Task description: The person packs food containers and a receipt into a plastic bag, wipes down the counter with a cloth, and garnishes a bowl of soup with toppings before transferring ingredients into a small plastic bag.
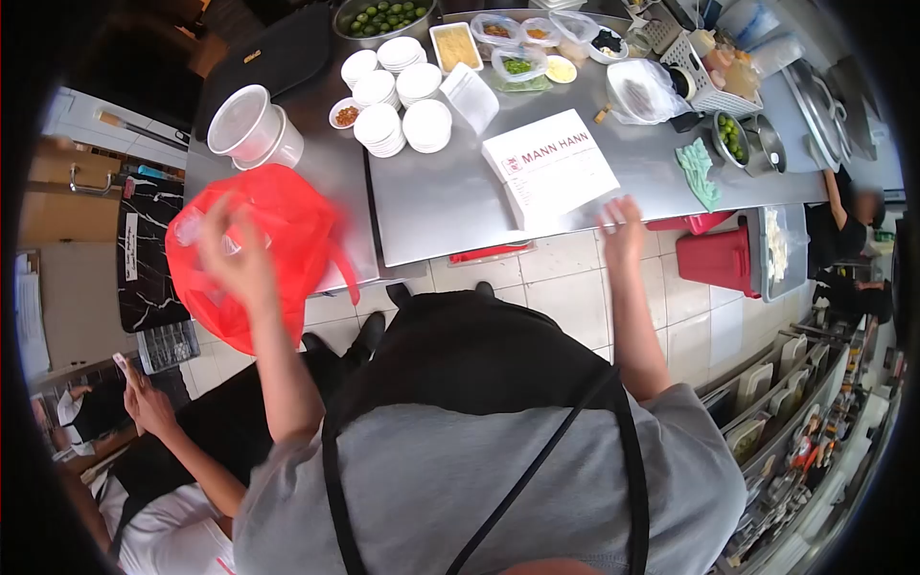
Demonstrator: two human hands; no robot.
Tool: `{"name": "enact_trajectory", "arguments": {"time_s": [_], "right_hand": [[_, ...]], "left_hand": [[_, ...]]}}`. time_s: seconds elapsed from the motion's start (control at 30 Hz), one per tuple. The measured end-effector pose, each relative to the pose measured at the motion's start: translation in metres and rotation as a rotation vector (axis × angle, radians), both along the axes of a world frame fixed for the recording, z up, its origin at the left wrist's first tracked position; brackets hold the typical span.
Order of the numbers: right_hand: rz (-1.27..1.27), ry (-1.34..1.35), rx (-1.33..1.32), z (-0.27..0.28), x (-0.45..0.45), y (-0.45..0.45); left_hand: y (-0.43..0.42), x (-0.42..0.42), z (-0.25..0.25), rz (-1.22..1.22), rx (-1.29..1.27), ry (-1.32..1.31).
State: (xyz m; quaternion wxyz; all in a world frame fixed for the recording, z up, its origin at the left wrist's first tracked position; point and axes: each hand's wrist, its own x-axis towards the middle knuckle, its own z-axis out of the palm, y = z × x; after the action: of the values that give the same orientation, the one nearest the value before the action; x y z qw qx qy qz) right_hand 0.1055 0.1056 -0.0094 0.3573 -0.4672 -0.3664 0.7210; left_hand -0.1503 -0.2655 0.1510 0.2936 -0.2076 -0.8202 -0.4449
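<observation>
L hand, blurred, fingers wide over red bag, ctr-left of frame; R hand, fingers apart, nr white box, upper ctr.

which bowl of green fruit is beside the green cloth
The smaller metal bowl on the right, just beside the green cloth; the larger one sits behind the white stacks.

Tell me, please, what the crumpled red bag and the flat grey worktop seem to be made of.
The crumpled red bag looks like thin plastic or non-woven fabric; its soft creases leave both possible. The flat grey worktop seems to be metal, probably stainless steel, with a satin finish: it gives dull, blurry reflections.
</observation>
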Motion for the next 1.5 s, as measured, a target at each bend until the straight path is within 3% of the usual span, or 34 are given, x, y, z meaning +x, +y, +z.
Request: {"name": "enact_trajectory", "arguments": {"time_s": [0.07,0.13,0.17,0.27,0.3,0.37,0.5,0.57,0.63,0.67,0.7,0.73,0.8,0.87,1.07,1.17,1.23,1.3,1.43,1.5], "right_hand": [[0.137,0.038,-0.125,-0.018,-0.004,-0.017],[0.207,0.048,-0.156,-0.019,-0.022,-0.034],[0.206,0.049,-0.149,-0.017,-0.032,-0.039],[0.195,0.039,-0.142,-0.004,-0.044,-0.045],[0.184,0.027,-0.132,0.000,-0.046,-0.043],[0.193,0.029,-0.139,0.006,-0.048,-0.036],[0.224,0.045,-0.065,-0.002,-0.046,-0.026],[0.207,-0.020,0.075,-0.029,-0.046,-0.013],[0.143,-0.063,0.097,-0.038,-0.048,-0.001],[0.214,0.040,0.027,-0.029,-0.046,0.002],[0.289,0.143,-0.047,-0.018,-0.042,0.001],[0.325,0.159,-0.078,-0.018,-0.043,-0.001],[0.400,0.215,-0.110,-0.012,-0.041,-0.009],[0.453,0.209,-0.164,0.001,-0.039,-0.020],[0.595,0.200,-0.309,0.042,-0.032,-0.067],[0.741,0.132,-0.289,0.033,-0.020,-0.088],[0.770,0.114,-0.281,0.024,-0.023,-0.102],[0.896,0.110,-0.315,0.021,-0.032,-0.114],[0.969,0.064,-0.376,0.034,-0.057,-0.145],[1.038,0.078,-0.384,0.042,-0.072,-0.157]], "left_hand": [[0.087,0.025,-0.006,-0.376,-0.161,-0.194],[0.170,0.030,-0.053,-0.679,-0.292,-0.261],[0.206,0.027,-0.080,-0.723,-0.508,-0.085],[0.293,0.007,-0.131,-0.793,-0.928,-0.292],[0.310,-0.003,-0.144,-0.788,-0.928,-0.291],[0.333,-0.019,-0.158,-0.993,-0.852,-0.942],[0.325,-0.015,-0.154,-1.061,-0.664,-1.063],[0.316,-0.013,-0.160,-1.071,-0.549,-1.322],[0.291,0.006,-0.163,-0.946,-0.441,-1.372],[0.284,0.010,-0.193,-0.932,-0.399,-1.326],[0.277,0.024,-0.238,-0.914,0.062,-1.345],[0.282,0.025,-0.293,-0.859,0.138,-1.378],[0.250,0.067,-0.199,-0.665,0.195,-1.322],[0.234,0.080,-0.180,-0.709,0.366,-1.399],[0.176,0.091,-0.144,-0.769,0.475,-1.574],[0.126,0.097,-0.095,-0.884,0.641,-1.602],[0.105,0.107,-0.101,-0.833,0.704,-1.596],[0.081,0.114,-0.099,-0.628,0.644,-1.541],[0.011,0.097,-0.090,-0.619,0.513,-1.594],[-0.033,0.074,-0.106,-0.229,0.191,-1.105]]}}
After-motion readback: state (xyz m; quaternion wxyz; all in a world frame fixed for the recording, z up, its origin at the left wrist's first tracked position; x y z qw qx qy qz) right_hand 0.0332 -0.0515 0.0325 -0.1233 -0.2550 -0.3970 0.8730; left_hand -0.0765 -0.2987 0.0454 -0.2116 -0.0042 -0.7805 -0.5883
